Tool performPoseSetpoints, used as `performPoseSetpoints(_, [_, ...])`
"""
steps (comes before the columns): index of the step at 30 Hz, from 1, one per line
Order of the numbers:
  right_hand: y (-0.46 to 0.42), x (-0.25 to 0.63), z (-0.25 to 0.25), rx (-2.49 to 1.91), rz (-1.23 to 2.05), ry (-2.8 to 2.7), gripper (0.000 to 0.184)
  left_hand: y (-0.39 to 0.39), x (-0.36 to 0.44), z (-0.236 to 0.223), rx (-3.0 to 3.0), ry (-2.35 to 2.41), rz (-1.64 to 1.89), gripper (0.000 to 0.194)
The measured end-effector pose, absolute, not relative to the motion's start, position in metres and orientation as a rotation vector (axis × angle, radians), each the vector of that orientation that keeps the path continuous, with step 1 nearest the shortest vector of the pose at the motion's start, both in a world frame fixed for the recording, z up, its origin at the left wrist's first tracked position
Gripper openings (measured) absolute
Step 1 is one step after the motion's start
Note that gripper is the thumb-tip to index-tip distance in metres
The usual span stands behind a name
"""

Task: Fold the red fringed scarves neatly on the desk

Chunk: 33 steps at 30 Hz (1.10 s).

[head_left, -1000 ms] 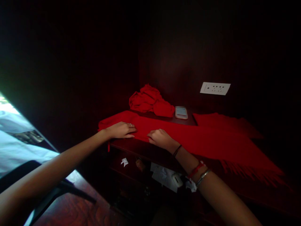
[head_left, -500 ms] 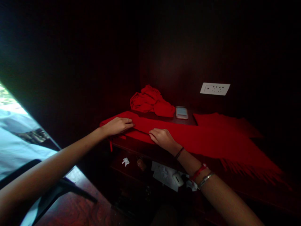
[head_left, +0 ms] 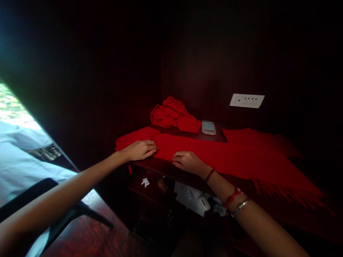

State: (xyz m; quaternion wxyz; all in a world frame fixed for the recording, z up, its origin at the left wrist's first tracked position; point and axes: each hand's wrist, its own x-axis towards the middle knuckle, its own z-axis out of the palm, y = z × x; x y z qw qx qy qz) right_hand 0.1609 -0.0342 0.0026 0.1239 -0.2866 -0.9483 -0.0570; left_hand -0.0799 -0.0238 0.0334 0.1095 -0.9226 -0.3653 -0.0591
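A long red scarf (head_left: 214, 153) with a fringed right end lies stretched along a dark wooden desktop, folded lengthwise. My left hand (head_left: 142, 149) is at its near edge towards the left end, thumb and fingers closed on the cloth. A short way to the right, my right hand (head_left: 187, 161) pinches the same edge with curled fingers. The cloth under the fingertips is partly hidden by both hands. Behind the scarf sits a crumpled heap of red cloth (head_left: 174, 116).
Beside the heap lies a small blurred rectangular item (head_left: 208, 127). A white socket panel (head_left: 247, 101) is on the dark wall. Below the desktop, an open shelf holds white papers (head_left: 184, 200) and a white case (head_left: 204, 203). A dark chair (head_left: 88, 214) stands at the lower left.
The near edge of the scarf, lifted with a dark gap under it before, now lies flat against the layer below. Both hands have come down slightly towards the desk's front edge.
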Motion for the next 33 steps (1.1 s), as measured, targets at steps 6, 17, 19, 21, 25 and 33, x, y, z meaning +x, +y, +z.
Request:
performPoseSetpoints(6, [-0.035,0.166,0.003,-1.000,-0.140,-2.643,0.037,0.004,-0.031,0.013,-2.783,-1.242,-0.151,0.043])
performPoseSetpoints(17, [-0.030,0.195,0.006,-1.379,0.270,-2.783,0.054,0.022,-0.032,0.004,-2.877,-1.372,0.074,0.046])
performPoseSetpoints(19, [-0.023,0.189,0.013,-1.461,0.297,-2.693,0.056,0.028,-0.024,0.006,-2.859,-1.345,-0.001,0.045])
performPoseSetpoints(21, [-0.015,0.184,0.016,-1.609,0.267,-2.561,0.059,0.035,-0.015,0.005,-2.813,-1.349,-0.111,0.045])
performPoseSetpoints(25, [-0.007,0.188,0.005,-1.852,0.235,-2.437,0.064,0.051,-0.008,-0.006,-2.763,-1.542,-0.098,0.050])
performPoseSetpoints(33, [-0.026,0.257,-0.007,-2.001,0.155,-2.404,0.063,0.060,-0.016,-0.015,-2.761,-1.577,-0.066,0.053])
